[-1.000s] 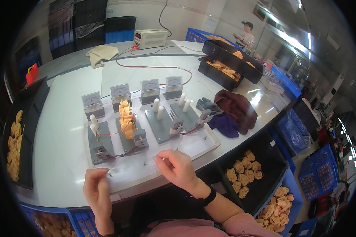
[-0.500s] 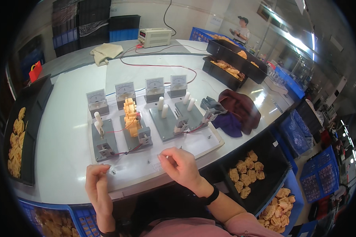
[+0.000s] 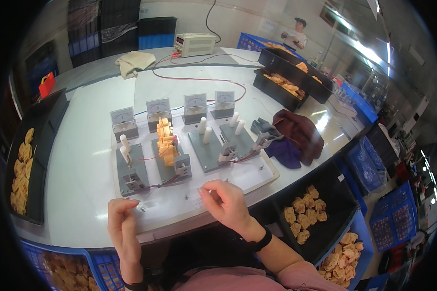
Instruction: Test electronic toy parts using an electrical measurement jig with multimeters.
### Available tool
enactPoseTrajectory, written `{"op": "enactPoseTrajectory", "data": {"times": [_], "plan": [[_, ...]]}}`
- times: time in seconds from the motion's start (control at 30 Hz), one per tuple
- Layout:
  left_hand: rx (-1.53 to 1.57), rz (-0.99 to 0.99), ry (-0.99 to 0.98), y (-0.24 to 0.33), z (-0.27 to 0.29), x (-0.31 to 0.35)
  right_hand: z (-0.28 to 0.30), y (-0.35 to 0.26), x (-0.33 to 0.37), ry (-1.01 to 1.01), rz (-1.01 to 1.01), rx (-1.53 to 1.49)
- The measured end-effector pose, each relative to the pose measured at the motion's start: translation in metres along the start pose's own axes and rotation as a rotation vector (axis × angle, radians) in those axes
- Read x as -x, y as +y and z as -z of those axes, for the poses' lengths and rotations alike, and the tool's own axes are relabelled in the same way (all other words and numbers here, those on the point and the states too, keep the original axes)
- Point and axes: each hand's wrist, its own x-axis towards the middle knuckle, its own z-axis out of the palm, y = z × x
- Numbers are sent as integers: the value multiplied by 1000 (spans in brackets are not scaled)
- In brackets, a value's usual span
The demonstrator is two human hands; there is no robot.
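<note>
Head view: two hands, four meters.

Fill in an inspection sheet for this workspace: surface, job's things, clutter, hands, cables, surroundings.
Surface: white table, white board on it.
Job's things: yellow assembly on the second grey fixture from left; four meters behind.
Clutter: maroon cloth beside board; pale cloth farther back.
Hands: left hand and right hand loosely curled near board's front edge; no held item seen.
Cables: red lead from bench instrument.
Surroundings: black bin of yellow parts at left; person in background.
</note>
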Motion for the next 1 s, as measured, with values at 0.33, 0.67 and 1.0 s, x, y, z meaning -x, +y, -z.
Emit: {"op": "enactPoseTrajectory", "data": {"times": [0.33,0.67,1.0], "plan": [[25,-10,8,-3,0,1,0,0,0,11,27,12],[20,-50,14,-3,1,0,-2,0,0,49,5,-10],[22,-52,7,-1,-2,-1,0,0,0,-7,17,15]]}}
